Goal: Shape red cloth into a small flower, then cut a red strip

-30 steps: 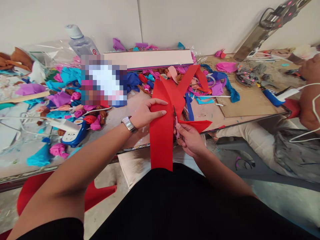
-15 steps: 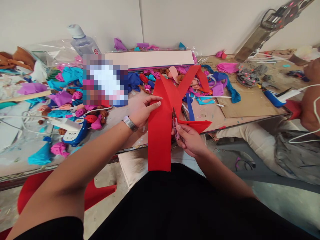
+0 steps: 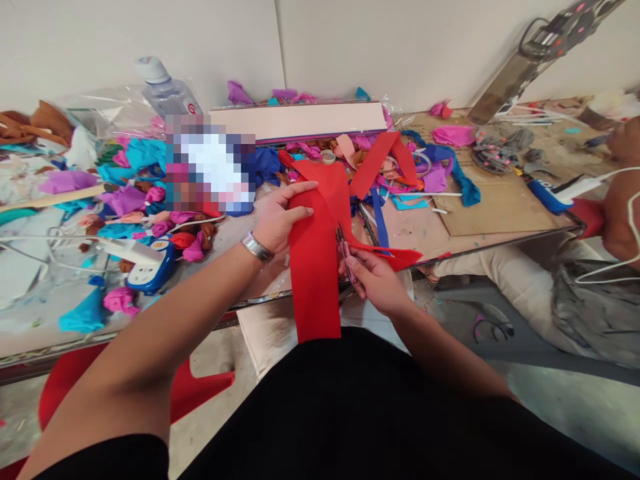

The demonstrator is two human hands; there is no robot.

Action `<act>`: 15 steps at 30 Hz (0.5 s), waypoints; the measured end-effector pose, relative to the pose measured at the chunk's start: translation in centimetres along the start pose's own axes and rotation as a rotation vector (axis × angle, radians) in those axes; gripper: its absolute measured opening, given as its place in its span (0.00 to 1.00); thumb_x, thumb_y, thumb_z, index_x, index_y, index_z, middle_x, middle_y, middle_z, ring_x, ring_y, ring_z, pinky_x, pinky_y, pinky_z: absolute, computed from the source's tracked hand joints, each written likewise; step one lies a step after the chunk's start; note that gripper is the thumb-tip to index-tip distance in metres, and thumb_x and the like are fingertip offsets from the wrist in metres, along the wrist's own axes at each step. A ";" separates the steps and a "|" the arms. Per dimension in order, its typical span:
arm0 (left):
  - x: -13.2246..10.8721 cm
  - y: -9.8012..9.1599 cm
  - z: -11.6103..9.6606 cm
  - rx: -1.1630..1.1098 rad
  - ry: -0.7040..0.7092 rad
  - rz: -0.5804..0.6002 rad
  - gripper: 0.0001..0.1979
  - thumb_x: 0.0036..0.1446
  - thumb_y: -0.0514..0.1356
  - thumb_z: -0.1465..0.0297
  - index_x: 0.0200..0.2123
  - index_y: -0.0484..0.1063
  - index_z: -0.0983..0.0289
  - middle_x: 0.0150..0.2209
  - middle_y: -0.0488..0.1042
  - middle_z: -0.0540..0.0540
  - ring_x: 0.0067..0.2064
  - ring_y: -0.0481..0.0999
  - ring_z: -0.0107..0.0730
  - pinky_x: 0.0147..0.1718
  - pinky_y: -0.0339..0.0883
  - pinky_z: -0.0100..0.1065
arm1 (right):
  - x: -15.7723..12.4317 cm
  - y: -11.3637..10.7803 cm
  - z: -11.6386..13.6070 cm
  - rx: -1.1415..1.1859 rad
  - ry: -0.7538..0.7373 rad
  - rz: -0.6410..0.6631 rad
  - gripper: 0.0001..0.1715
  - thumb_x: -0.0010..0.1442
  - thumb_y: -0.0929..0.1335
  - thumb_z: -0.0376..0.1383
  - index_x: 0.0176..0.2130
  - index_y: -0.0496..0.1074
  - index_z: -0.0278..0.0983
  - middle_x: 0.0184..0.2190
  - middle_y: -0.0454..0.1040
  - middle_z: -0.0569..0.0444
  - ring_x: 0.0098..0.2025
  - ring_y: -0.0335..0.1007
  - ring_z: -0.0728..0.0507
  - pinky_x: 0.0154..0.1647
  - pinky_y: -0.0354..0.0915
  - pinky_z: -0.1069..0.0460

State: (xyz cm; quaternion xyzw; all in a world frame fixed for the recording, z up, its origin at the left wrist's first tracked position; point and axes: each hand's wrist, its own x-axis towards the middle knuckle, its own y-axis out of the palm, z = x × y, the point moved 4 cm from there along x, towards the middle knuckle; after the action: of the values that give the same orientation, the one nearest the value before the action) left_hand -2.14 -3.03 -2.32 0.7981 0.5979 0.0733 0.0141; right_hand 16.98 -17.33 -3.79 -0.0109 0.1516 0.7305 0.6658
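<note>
A broad strip of red fabric (image 3: 314, 267) hangs over the table's front edge, its far part lying on the table. My left hand (image 3: 284, 217) holds the strip's left side, with thumb and forefinger on top of the cloth. Small pink-handled scissors (image 3: 345, 252) are in my right hand (image 3: 374, 275), their blades at the strip's right edge. A narrower red piece (image 3: 395, 256) points right from beside the right hand. Behind the strip lies another red piece (image 3: 375, 167), slanting among colored scraps.
Crumpled colored cloth bits (image 3: 145, 153) cover the table's left. A clear bottle (image 3: 170, 97), a blue-white power strip (image 3: 150, 267) and a pale board (image 3: 300, 121) lie around. Cardboard (image 3: 480, 207) is at right, near another person's arm (image 3: 620, 213).
The red strip and my left hand have shifted slightly left. The scissors have also moved a little left, and the far end of the strip has come away from the slanting red piece.
</note>
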 end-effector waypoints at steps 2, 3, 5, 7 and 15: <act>0.1 0.0 0.0 -0.010 0.013 -0.004 0.34 0.47 0.69 0.67 0.60 0.78 0.58 0.58 0.82 0.58 0.52 0.84 0.45 0.49 0.82 0.42 | -0.4 0.0 0.1 -0.052 -0.031 -0.003 0.25 0.60 0.78 0.52 0.49 0.79 0.40 0.33 0.79 0.57 0.26 0.68 0.51 0.23 0.64 0.55; 0.1 -0.1 0.0 -0.012 0.022 -0.005 0.35 0.47 0.69 0.67 0.61 0.78 0.58 0.60 0.80 0.58 0.54 0.84 0.46 0.51 0.82 0.43 | -0.7 0.1 0.2 -0.080 -0.044 0.008 0.23 0.60 0.78 0.49 0.49 0.79 0.41 0.35 0.80 0.55 0.31 0.73 0.49 0.30 0.70 0.54; 0.2 -0.2 -0.1 -0.003 0.043 -0.013 0.37 0.47 0.69 0.67 0.64 0.75 0.57 0.65 0.77 0.59 0.58 0.82 0.48 0.54 0.81 0.44 | -1.4 0.2 0.1 -0.141 -0.041 0.055 0.20 0.61 0.78 0.46 0.49 0.80 0.41 0.42 0.82 0.52 0.39 0.79 0.45 0.41 0.75 0.51; 0.4 -0.4 -0.1 0.010 0.073 -0.030 0.41 0.47 0.70 0.67 0.67 0.72 0.55 0.69 0.73 0.58 0.62 0.80 0.50 0.56 0.80 0.45 | -2.4 0.0 0.2 -0.206 -0.024 0.087 0.17 0.61 0.78 0.44 0.48 0.80 0.41 0.43 0.83 0.51 0.41 0.80 0.43 0.43 0.76 0.48; 1.1 -1.2 0.1 -0.024 0.100 -0.073 0.46 0.49 0.72 0.62 0.72 0.64 0.53 0.68 0.73 0.59 0.63 0.79 0.54 0.56 0.80 0.47 | -8.2 -2.1 4.5 -0.309 0.129 0.644 0.19 0.67 0.72 0.51 0.48 0.83 0.41 0.30 0.77 0.50 0.31 0.73 0.44 0.32 0.66 0.49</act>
State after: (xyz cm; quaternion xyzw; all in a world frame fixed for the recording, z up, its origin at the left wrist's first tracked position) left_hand -2.97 -1.67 -2.49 0.7707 0.6258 0.1199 -0.0034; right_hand 20.76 -24.03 1.85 -0.1088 0.0769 0.9149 0.3810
